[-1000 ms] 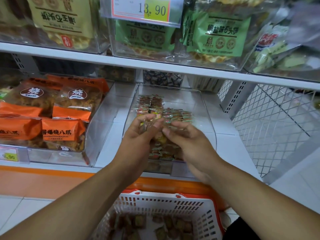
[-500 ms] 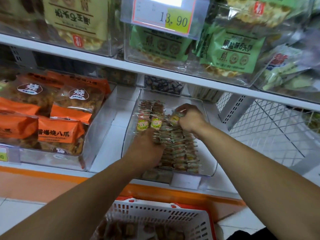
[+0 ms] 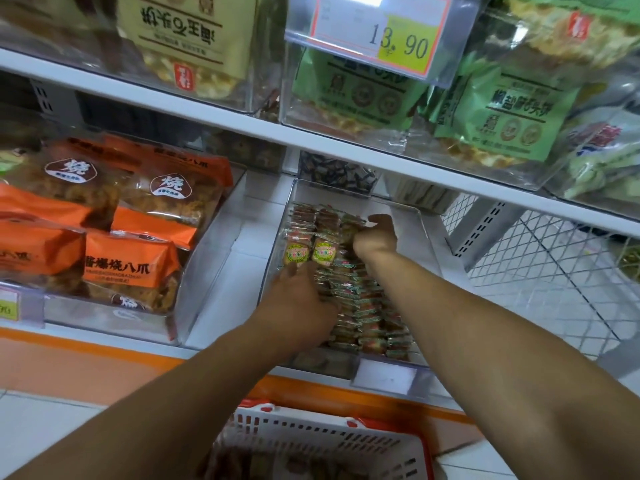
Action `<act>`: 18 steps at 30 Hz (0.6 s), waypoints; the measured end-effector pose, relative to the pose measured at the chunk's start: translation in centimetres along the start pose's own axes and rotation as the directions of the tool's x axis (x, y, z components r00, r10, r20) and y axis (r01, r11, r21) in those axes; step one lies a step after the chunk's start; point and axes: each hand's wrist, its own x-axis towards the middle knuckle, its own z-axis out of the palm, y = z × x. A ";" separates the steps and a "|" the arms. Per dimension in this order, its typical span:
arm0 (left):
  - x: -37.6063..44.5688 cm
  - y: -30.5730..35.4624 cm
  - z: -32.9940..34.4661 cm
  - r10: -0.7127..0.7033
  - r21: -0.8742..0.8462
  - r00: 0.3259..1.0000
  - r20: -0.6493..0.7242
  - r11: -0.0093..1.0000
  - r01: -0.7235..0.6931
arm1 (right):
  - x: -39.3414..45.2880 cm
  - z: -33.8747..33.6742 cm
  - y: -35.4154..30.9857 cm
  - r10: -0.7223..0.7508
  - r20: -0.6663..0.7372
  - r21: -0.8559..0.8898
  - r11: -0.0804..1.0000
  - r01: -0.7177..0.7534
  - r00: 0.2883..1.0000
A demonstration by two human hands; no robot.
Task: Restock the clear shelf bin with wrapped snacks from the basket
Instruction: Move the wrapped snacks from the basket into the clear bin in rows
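Since a second ago, the right hand (image 3: pixel 375 235) carried wrapped snacks (image 3: pixel 349 230) from front to bin's back.

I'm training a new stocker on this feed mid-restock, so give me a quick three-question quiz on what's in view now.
1. True or false: both hands are inside the clear bin.
2. Which hand reaches nearer the back of the bin: A) left hand, B) right hand?
3. Fill in: the white basket sits ___ the shelf edge, with a red rim.

Key: 1 true. 2 B. 3 below. Note: the price tag above reads 13.90; the orange packs fill the neighbouring bin to the left.
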 end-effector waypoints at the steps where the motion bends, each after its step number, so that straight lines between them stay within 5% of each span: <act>1: -0.1 0.0 0.0 0.005 0.003 1.000 -0.005 1.000 -0.005 | 0.1 0.1 0.1 -0.004 0.013 -0.022 1.000 0.004 1.000; 9: -2.1 0.5 -0.9 0.141 0.021 0.988 -0.070 0.990 -0.139 | 0.1 -1.2 -0.7 -0.079 0.039 -0.079 0.994 0.082 0.996; 13: -4.4 0.6 -1.2 0.299 0.192 0.914 -0.276 0.948 -0.252 | -4.8 -2.7 -2.6 -0.261 -0.315 0.225 0.913 0.339 0.912; 16: -6.5 -1.1 -0.2 0.316 0.290 0.943 -0.105 0.917 -0.275 | -13.0 -3.4 -1.4 -0.538 -0.478 0.328 0.624 0.709 0.695; 18: -7.7 -3.7 1.1 0.075 0.440 0.981 0.179 0.886 -0.148 | -19.1 -2.4 2.2 -0.617 -0.470 0.412 0.479 0.775 0.631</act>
